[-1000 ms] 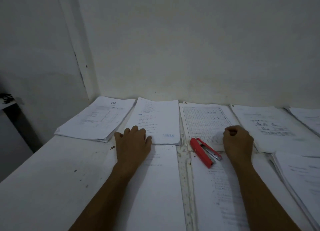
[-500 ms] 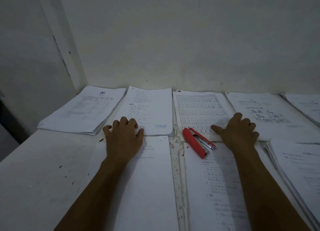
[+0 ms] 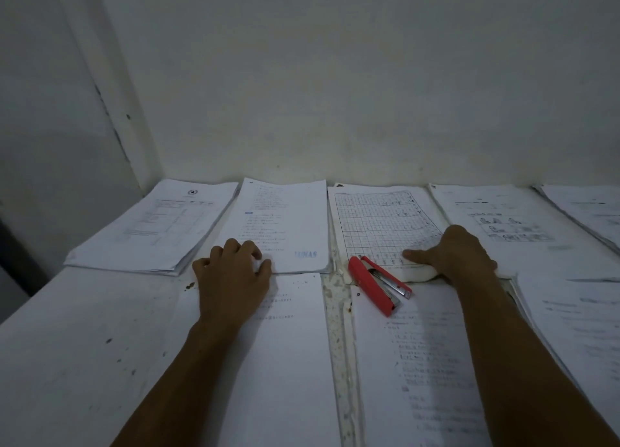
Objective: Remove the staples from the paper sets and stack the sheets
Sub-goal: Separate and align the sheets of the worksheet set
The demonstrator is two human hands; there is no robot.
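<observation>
Two grips: left hand (image 3: 233, 274) curled on text stack (image 3: 285, 225), right hand (image 3: 459, 255) pinching gridded stack (image 3: 379, 225) beside stapler (image 3: 377, 284).

My paper stacks (image 3: 281, 222) look matt white; the stapler (image 3: 375, 285) at three o'clock is smooth red plastic with shiny metal.
</observation>
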